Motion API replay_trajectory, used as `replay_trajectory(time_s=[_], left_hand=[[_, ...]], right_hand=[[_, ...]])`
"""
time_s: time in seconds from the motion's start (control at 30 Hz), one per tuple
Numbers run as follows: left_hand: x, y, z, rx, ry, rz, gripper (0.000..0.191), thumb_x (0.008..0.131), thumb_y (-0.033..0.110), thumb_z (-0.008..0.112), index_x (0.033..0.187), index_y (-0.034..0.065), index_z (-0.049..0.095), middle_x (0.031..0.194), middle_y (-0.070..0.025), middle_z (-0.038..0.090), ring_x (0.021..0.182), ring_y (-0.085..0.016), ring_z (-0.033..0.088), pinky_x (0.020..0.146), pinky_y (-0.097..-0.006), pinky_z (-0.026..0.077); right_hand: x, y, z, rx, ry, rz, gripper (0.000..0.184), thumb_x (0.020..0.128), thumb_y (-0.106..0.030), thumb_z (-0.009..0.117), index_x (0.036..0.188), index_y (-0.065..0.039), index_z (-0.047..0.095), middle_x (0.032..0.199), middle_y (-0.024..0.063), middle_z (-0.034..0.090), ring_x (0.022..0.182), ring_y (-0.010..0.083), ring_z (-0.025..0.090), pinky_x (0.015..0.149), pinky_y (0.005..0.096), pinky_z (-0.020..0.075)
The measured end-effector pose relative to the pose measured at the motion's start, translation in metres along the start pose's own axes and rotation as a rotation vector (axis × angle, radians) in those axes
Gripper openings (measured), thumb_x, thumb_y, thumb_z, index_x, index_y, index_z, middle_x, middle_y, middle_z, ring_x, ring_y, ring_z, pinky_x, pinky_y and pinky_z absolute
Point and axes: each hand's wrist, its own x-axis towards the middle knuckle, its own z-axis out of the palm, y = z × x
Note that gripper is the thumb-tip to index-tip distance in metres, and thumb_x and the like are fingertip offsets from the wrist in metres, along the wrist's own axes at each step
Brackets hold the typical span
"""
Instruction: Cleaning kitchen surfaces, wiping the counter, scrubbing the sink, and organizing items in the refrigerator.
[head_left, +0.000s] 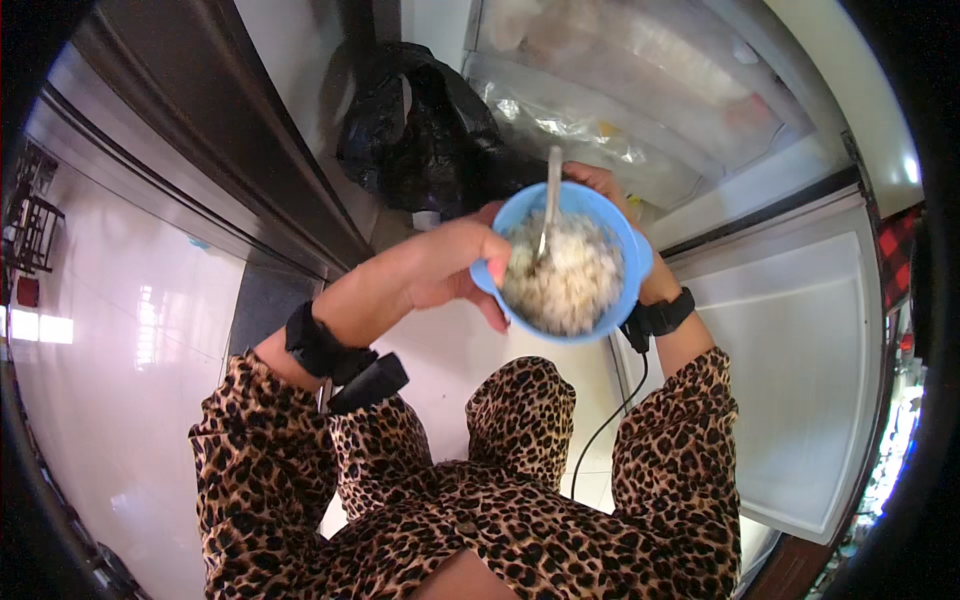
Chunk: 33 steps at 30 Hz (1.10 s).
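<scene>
A light blue bowl (637, 259) with two side lugs is held up in front of me, tilted so its inside faces me. White cooked rice (574, 274), slightly blurred, fills much of it. A metal spoon (553, 187) stands in the rice, its handle past the far rim. My left hand (469, 259) grips the left lug, thumb on top and fingers beneath. Around the bowl's far right side curls my right hand (604, 187); the bowl hides its palm and some fingers. Both wrists wear black straps.
Beyond the bowl is an open refrigerator compartment (705, 172) with frosty-looking drawers and clear plastic wrapping. A black plastic bag (420, 142) sits to its left. The open white door (780, 360) stands at right, a dark door frame (195, 127) at left. A black cable (611, 420) hangs from my right wrist.
</scene>
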Motion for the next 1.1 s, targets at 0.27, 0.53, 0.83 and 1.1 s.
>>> replay_trajectory(time_s=[0.27, 0.53, 0.83, 1.1], left_hand=[[-0.001, -0.013, -0.058, -0.037, 0.365, -0.038, 0.036, 0.060, 0.002, 0.046, 0.092, -0.0140, 0.050, 0.086, -0.0236, 0.058, 0.071, -0.039, 0.059, 0.061, -0.0463, 0.053], [-0.013, -0.007, -0.048, -0.098, 0.393, -0.127, 0.036, 0.061, 0.002, 0.048, 0.092, -0.0159, 0.047, 0.087, -0.0259, 0.055, 0.069, -0.039, 0.059, 0.060, -0.0454, 0.054], [0.008, 0.005, -0.049, -0.015, 0.370, -0.113, 0.034, 0.066, 0.007, 0.048, 0.093, -0.0138, 0.048, 0.076, -0.0247, 0.059, 0.059, -0.034, 0.060, 0.058, -0.0398, 0.054], [0.010, 0.010, -0.046, 0.009, 0.307, -0.104, 0.034, 0.067, 0.007, 0.052, 0.095, -0.0117, 0.050, 0.080, -0.0235, 0.059, 0.061, -0.033, 0.061, 0.058, -0.0394, 0.055]], right_hand=[[-0.038, -0.018, -0.050, 0.291, 0.645, 0.048, 0.015, 0.081, -0.009, 0.057, 0.091, 0.001, 0.061, 0.084, 0.0038, 0.063, 0.075, 0.0104, 0.057, 0.068, 0.0213, 0.0436], [-0.071, -0.036, -0.056, -0.186, 0.659, -0.056, 0.020, 0.081, -0.005, 0.056, 0.100, 0.002, 0.059, 0.080, 0.0032, 0.061, 0.070, 0.0071, 0.053, 0.066, 0.0210, 0.0426], [-0.057, -0.099, 0.043, -0.878, 0.133, -0.600, 0.031, 0.066, 0.008, 0.054, 0.091, -0.008, 0.064, 0.099, 0.0099, 0.058, 0.095, 0.0265, 0.053, 0.080, 0.0333, 0.0435], [0.042, -0.069, 0.034, -1.550, -0.202, -0.793, 0.042, 0.069, -0.004, 0.053, 0.110, -0.009, 0.054, 0.105, 0.0095, 0.057, 0.103, 0.0273, 0.050, 0.089, 0.0359, 0.0397]])
